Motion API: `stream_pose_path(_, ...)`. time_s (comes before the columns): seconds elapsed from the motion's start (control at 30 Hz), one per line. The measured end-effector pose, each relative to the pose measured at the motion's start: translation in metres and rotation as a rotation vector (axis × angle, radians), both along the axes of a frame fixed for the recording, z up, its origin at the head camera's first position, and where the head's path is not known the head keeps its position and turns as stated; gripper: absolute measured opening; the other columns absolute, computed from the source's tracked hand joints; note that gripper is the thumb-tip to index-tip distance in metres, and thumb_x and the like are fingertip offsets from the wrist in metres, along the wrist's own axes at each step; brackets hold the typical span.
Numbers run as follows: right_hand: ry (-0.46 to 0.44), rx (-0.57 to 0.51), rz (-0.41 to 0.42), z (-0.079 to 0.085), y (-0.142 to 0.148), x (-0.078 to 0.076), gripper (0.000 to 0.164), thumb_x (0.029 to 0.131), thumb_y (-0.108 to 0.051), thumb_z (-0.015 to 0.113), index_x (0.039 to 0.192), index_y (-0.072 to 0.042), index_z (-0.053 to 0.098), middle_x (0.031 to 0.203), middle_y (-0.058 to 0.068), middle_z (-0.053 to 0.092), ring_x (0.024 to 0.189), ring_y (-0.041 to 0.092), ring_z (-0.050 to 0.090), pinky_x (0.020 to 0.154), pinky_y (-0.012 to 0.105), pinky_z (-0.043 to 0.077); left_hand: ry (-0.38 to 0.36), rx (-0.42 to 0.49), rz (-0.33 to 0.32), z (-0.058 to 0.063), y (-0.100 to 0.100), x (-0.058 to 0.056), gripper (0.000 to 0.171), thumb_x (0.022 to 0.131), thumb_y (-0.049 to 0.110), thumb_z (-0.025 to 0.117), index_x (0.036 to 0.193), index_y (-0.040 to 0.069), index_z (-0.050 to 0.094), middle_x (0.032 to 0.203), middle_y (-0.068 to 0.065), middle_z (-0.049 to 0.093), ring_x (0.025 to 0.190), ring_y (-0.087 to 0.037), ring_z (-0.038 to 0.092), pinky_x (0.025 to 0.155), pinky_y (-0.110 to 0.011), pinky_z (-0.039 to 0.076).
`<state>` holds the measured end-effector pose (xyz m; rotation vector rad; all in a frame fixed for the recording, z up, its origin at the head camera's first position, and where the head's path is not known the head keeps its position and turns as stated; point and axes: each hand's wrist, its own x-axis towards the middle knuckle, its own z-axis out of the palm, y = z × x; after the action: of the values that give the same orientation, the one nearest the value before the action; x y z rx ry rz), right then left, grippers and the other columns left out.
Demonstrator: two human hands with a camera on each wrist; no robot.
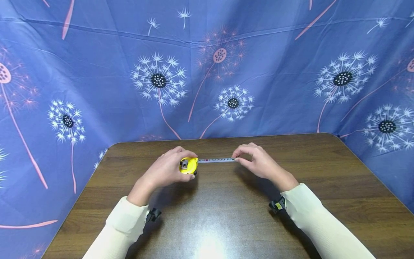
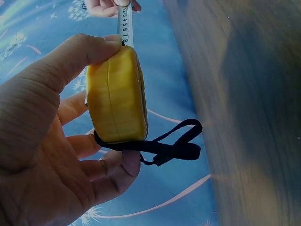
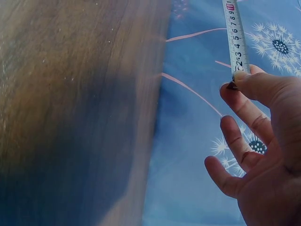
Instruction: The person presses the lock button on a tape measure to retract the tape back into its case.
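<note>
A yellow tape measure (image 1: 192,165) is held above the table by my left hand (image 1: 168,167), thumb on one side and fingers on the other. From its case a black wrist strap (image 2: 181,148) dangles in the left wrist view. The pale metal blade (image 1: 216,160) runs out to the right, with printed numbers that show in both wrist views. My right hand (image 1: 258,162) pinches the blade's free end between thumb and index finger. In the right wrist view the other fingers (image 3: 237,141) of that hand are spread apart, off the blade.
Both hands are over a brown wooden table (image 1: 213,205) with rounded far corners. Behind it hangs a blue cloth (image 1: 275,72) with dandelion prints. A small black device (image 1: 277,205) sits at the right cuff, another black device (image 1: 153,215) at the left.
</note>
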<state>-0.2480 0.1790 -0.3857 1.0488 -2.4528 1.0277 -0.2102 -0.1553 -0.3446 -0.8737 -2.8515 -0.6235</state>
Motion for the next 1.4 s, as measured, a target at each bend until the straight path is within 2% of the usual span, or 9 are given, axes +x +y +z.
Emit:
stream_pose_path(0.67, -0.014, 0.007, 0.008, -0.002, -0.009, 0.001, 0.016, 0.091, -0.005, 0.077, 0.098, -0.018, 0.074, 0.101, -0.010, 0.073, 0.100, 0.019, 0.060, 0.088, 0.043, 0.046, -0.008, -0.024, 0.009, -0.003, 0.014, -0.001, 0.061, 0.074, 0.036, 0.089, 0.131, 0.023, 0.070, 0.119, 0.001, 0.062, 0.097, -0.018, 0.057, 0.082, -0.042, 0.048)
stream_pose_path(0.93, -0.022, -0.009, 0.021, -0.004, -0.013, 0.001, 0.015, 0.091, -0.004, 0.078, 0.098, -0.017, 0.074, 0.100, -0.009, 0.073, 0.098, 0.019, 0.060, 0.085, 0.052, 0.048, 0.003, -0.031, 0.001, -0.003, 0.017, -0.001, 0.061, 0.074, 0.036, 0.089, 0.131, 0.023, 0.070, 0.118, 0.001, 0.062, 0.097, -0.019, 0.057, 0.082, -0.041, 0.048)
stream_pose_path(1.23, -0.025, -0.006, 0.021, -0.003, -0.018, 0.003, 0.015, 0.091, -0.005, 0.077, 0.098, -0.018, 0.074, 0.099, -0.010, 0.072, 0.097, 0.018, 0.061, 0.086, 0.047, 0.048, -0.006, -0.038, 0.003, -0.003, 0.020, -0.001, 0.062, 0.075, 0.037, 0.089, 0.132, 0.023, 0.070, 0.118, 0.001, 0.062, 0.099, -0.019, 0.058, 0.082, -0.042, 0.049)
stream_pose_path(1.4, -0.041, -0.007, 0.021, -0.003, -0.021, 0.003, 0.014, 0.092, -0.006, 0.077, 0.098, -0.018, 0.074, 0.099, -0.010, 0.072, 0.097, 0.019, 0.060, 0.086, 0.049, 0.048, -0.004, -0.041, 0.002, -0.003, 0.022, 0.000, 0.061, 0.075, 0.037, 0.089, 0.132, 0.023, 0.070, 0.119, 0.000, 0.062, 0.099, -0.020, 0.059, 0.084, -0.043, 0.049)
